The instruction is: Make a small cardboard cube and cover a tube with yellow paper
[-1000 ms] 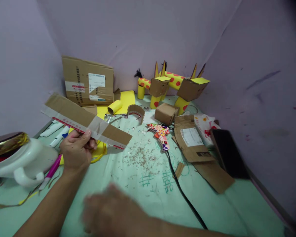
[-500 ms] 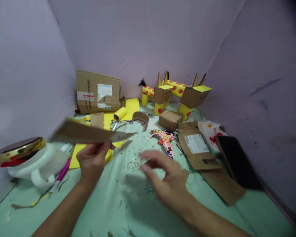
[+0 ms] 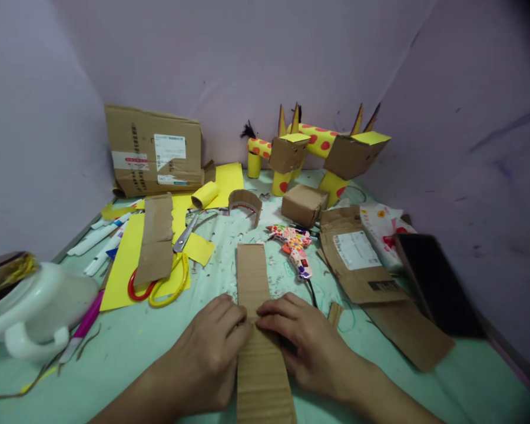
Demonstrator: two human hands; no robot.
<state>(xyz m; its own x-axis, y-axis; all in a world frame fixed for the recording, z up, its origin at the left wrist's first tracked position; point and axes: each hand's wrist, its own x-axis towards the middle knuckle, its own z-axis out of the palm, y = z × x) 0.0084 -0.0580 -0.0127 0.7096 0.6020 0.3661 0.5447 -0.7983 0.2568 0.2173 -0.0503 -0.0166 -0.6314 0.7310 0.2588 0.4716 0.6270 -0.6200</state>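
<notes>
Clearly, both hands work close together: the left hand [image 3: 209, 350] and the right hand [image 3: 311, 347] are lowered at the near middle of the surface [image 3: 159, 377], knuckles up, fingers curled inward from either side. Each grip pinches one long edge of the cardboard strip [image 3: 265, 383] at a crease across it. The strip runs away from the person, its far end pointing past the glue gun [image 3: 295, 247], its near end cut off by the view.

Green surface lies between the left hand and the scissors [image 3: 185, 238] (partly hidden under another cardboard piece [image 3: 156, 235]). On the other side, the gun's black cable comes down near the right fingers, and a phone [image 3: 437, 282] leans by the surface's right edge.

At far left, a white cup [image 3: 70, 297] holds something gold [image 3: 11, 268] and something red in its mouth. A small brown box [image 3: 304, 205] sits behind the glue gun; its inside is hidden. Beyond it stand two spotted yellow animal figures.
</notes>
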